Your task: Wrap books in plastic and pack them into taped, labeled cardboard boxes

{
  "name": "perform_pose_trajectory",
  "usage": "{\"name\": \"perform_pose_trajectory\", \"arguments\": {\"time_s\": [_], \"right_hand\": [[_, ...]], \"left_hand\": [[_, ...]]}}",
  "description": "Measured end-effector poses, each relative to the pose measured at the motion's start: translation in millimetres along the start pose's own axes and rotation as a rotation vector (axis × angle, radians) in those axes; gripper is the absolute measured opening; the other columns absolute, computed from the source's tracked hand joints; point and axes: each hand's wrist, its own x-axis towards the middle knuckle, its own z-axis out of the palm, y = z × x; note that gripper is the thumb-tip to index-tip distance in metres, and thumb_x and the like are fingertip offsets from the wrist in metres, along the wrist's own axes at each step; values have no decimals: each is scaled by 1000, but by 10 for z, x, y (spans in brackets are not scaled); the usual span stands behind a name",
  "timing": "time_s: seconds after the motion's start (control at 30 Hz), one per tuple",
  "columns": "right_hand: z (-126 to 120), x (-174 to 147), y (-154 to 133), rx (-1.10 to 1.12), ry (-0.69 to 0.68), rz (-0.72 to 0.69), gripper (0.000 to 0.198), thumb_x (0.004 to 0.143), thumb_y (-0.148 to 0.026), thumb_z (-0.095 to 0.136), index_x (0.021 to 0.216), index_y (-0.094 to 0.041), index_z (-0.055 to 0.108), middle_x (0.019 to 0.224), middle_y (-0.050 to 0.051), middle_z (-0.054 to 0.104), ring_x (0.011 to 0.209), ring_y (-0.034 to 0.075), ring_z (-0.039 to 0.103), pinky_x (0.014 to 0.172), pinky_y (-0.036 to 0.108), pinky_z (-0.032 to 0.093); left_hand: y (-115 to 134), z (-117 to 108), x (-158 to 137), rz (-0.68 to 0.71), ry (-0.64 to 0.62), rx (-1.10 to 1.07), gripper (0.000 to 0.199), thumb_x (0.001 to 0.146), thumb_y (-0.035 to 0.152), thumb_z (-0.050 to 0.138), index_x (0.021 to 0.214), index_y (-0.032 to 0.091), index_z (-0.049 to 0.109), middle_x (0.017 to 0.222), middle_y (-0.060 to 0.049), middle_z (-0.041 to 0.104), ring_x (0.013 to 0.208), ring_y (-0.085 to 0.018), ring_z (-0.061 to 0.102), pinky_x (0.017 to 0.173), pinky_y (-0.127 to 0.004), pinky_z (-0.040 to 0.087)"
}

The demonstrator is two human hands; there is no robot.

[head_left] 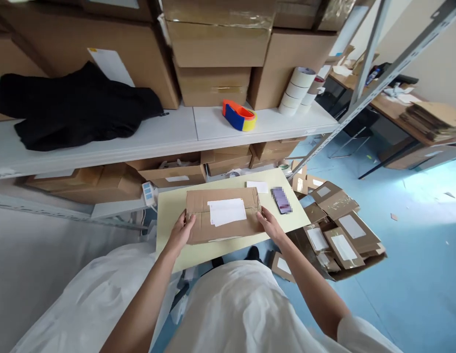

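Between my two hands is a closed cardboard box with a white label on its top and clear tape along its ends. My left hand grips the box's left end, thumb on top. At the opposite end, my right hand holds it with the thumb on the upper edge. The box is over a pale yellow table; whether it rests there or is slightly raised, I cannot tell. Behind it on the table lie a white slip of paper and a phone with a blurred screen.
A white shelf crosses behind the table, bearing a black garment, a colourful tape dispenser, tape rolls and large boxes. On the floor at right, a big carton holds several labelled parcels. A white sack stands at left.
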Motion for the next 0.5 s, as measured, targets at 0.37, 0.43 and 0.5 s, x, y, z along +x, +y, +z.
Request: {"name": "perform_pose_trajectory", "arguments": {"time_s": [0.37, 0.43, 0.5], "right_hand": [[-1493, -1214, 943, 107, 474, 190, 52, 84, -59, 49, 116, -18, 58, 114, 12, 67, 94, 25, 65, 79, 36, 52], [-1785, -1338, 1183, 126, 605, 234, 56, 84, -60, 49, 117, -17, 58, 114, 13, 66, 97, 25, 64, 84, 38, 50], [-2072, -1456, 1440, 116, 729, 276, 60, 84, -61, 47, 121, -15, 57, 112, 13, 66, 97, 26, 62, 87, 41, 49]], "left_hand": [[927, 1702, -244, 188, -333, 389, 66, 83, 51, 55, 141, 22, 43, 131, -14, 52, 131, -29, 43, 109, -43, 36], [1087, 2216, -233, 238, -415, 495, 66, 83, 49, 54, 141, 20, 42, 124, -15, 52, 131, -30, 42, 110, -45, 35], [1250, 2761, -210, 309, -533, 547, 64, 85, 46, 52, 142, 20, 40, 120, -14, 52, 128, -28, 45, 109, -44, 35]]}}
